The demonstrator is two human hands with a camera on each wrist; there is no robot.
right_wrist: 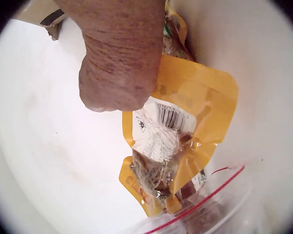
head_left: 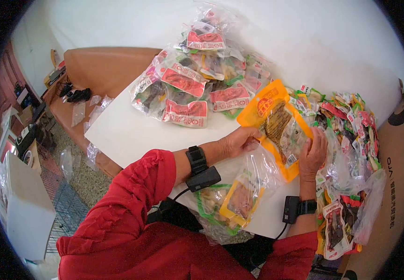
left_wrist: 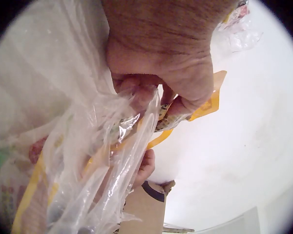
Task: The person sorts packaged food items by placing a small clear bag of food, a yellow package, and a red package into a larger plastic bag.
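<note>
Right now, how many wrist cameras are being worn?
2: the left wrist camera, strapped behind the left hand; the right wrist camera, strapped behind the right hand. Both show in the head view.

A home or small shop — unclear which
Brown couch [head_left: 101,67], speckled floor [head_left: 90,184], white table [head_left: 118,128] — the last heaped with food packets [head_left: 183,82].
</note>
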